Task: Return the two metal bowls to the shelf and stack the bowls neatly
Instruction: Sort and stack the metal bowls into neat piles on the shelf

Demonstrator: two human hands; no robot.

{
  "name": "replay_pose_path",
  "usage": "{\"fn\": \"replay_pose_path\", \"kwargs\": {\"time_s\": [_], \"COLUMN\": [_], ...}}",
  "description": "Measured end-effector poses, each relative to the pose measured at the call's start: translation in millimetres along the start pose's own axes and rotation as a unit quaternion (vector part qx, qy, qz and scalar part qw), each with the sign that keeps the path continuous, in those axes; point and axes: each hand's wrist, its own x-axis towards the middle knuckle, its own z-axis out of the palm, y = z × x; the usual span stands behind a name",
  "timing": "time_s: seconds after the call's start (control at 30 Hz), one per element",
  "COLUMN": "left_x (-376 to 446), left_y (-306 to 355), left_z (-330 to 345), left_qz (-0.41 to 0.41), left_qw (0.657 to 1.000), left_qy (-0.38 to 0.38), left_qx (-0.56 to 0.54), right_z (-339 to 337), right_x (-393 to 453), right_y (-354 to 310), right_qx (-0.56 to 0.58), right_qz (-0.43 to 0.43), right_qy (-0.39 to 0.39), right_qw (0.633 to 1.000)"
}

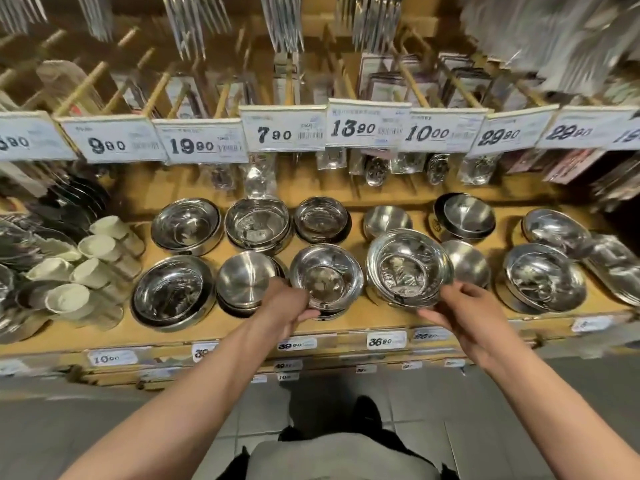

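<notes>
A shiny metal bowl (327,277) sits on a short stack at the front middle of the wooden shelf (360,323). My left hand (289,304) grips its near left rim, thumb under the edge. A wider metal bowl (408,268) is tilted toward me just to the right, above the shelf's front. My right hand (464,313) holds its near right rim, fingers curled at the edge. Both forearms reach in from below.
Several more steel bowl stacks (258,223) fill two rows on the shelf. White cups (100,247) lie at the left, steel trays (620,268) at the right. Price tags (284,129) and hanging cutlery packs overhang the back. Grey floor tiles lie below.
</notes>
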Motion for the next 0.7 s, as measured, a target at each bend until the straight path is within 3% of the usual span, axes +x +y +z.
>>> {"fn": "replay_pose_path", "kwargs": {"time_s": [0.17, 0.4, 0.7], "left_x": [4, 5, 19], "left_y": [-4, -16, -33], "left_z": [0, -3, -4], "left_qz": [0.008, 0.08, 0.077], "left_qw": [0.998, 0.976, 0.984], "left_qy": [0.056, 0.141, 0.14], "left_qx": [0.025, 0.147, 0.073], "right_z": [5, 21, 46], "right_x": [-7, 0, 3], "right_y": [5, 17, 28], "right_qx": [-0.001, -0.025, -0.044], "right_qz": [0.006, 0.006, 0.02], "right_qy": [-0.004, -0.011, -0.054], "right_qw": [1.0, 1.0, 0.997]}}
